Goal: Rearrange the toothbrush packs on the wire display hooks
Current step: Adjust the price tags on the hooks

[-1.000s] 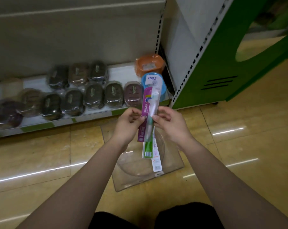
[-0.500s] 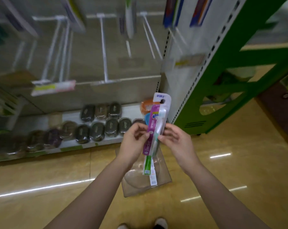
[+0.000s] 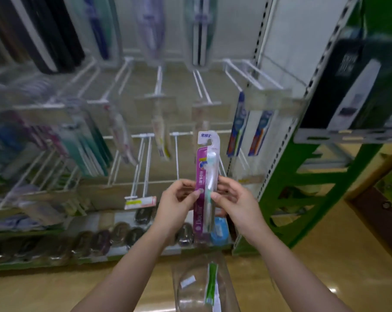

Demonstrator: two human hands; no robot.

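A purple and white toothbrush pack [image 3: 205, 174] stands upright in front of me, its hang hole at the top. My left hand [image 3: 179, 203] pinches its left edge and my right hand [image 3: 233, 203] pinches its right edge at mid-height. Behind it, white wire display hooks [image 3: 145, 163] jut from the back panel; some are bare, others carry blurred toothbrush packs [image 3: 161, 138]. Two blue packs [image 3: 237, 127] hang at the right. On the floor below lies a clear tray [image 3: 197, 287] with a green pack [image 3: 210, 282] in it.
A low shelf [image 3: 78, 255] carries several dark wrapped soap boxes, with a blue item [image 3: 219, 230] at its right end. A green shelving frame [image 3: 303, 188] stands to the right. Dark packs hang at the top left. A price label [image 3: 141, 202] sits on one hook's end.
My view has swung up from the floor to the hook wall. Both hands have lifted the purple pack higher, and the green pack that was behind it now lies in the tray.
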